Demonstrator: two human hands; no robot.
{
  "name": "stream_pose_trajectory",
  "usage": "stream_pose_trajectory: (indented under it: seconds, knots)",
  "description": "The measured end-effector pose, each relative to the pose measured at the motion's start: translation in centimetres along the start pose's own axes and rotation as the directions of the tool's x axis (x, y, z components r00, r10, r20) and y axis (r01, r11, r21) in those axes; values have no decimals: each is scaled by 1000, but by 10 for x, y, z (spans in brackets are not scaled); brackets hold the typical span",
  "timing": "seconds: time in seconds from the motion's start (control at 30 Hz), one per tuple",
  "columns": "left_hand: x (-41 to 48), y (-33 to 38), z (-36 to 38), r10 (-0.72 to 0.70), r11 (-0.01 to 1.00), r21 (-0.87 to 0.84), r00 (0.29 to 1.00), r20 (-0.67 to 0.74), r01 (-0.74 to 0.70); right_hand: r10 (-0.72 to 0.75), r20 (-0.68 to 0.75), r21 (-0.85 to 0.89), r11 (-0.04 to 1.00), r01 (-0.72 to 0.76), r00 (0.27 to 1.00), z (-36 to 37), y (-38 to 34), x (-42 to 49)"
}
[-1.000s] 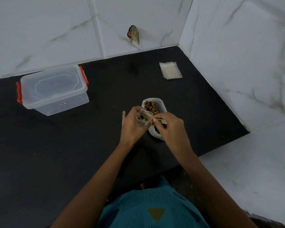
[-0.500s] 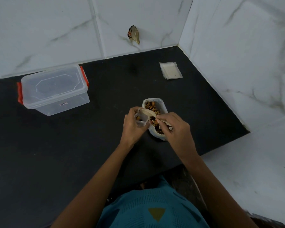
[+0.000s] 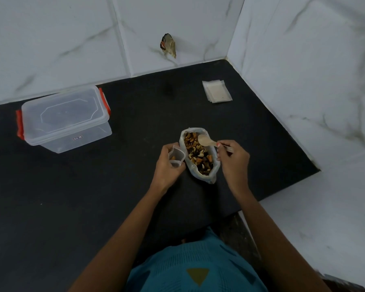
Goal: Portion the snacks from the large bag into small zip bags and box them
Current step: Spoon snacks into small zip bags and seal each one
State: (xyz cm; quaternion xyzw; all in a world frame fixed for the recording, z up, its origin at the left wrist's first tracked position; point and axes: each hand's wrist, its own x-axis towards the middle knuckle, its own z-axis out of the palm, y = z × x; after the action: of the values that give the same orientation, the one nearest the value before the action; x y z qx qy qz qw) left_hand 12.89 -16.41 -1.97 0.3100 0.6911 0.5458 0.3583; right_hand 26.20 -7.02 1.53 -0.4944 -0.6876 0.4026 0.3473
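Nearest the camera, a teal knitted garment (image 3: 198, 270) was noted at the lower edge, with both forearms extended over the black stone counter (image 3: 82, 207). At mid-counter the left hand (image 3: 167, 167) was found with its fingers curled round a small clear zip bag (image 3: 176, 157), held upright with its mouth open; a few pieces were visible inside. Just beside it, on the right, the large white plastic bag of mixed brown snacks (image 3: 198, 159) was observed standing on the counter, open and well filled. The right hand (image 3: 234, 161) was recorded pinching the handle of a pale wooden spoon (image 3: 205, 141) between thumb and fingertips, with the bowl held over the far end of the large bag and apparently empty.

Further back on the left, a clear rectangular plastic box with red side clips (image 3: 65, 119) was seen with its lid on, well apart from the hands; no filled bags could be made out inside. At the right rear, a flat stack of empty small zip bags (image 3: 217, 91) was noted near the white marble-tiled wall (image 3: 303, 70).

The step in hand was judged to be the spoon-filling of a small bag, at an early stage of the task. The next move was judged to require the spoon to be dipped into the snacks and carried level to the narrow mouth held by the left hand. Sealing and boxing were not yet done.
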Motion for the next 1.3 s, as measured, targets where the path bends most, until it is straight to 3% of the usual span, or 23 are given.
stream_pose_trajectory:
  seconds: [0.2,0.6,0.77,0.97,1.3]
  knots:
    - [12,-6,1,-60,996,-67,996,64,64,-128,23,-194,972,130,992,25,12,13]
    - [24,-10,4,-103,988,-100,987,126,116,-276,77,-264,921,286,958,26,24,20]
    - [27,-7,4,-99,990,-83,984,151,113,-167,46,-202,964,173,985,31,21,27]
    - [28,-7,2,-113,986,-102,981,155,130,-93,135,-186,975,117,986,16,18,28]
    - [28,-6,3,-132,977,-143,978,161,156,99,140,-85,993,-87,985,23,10,28]
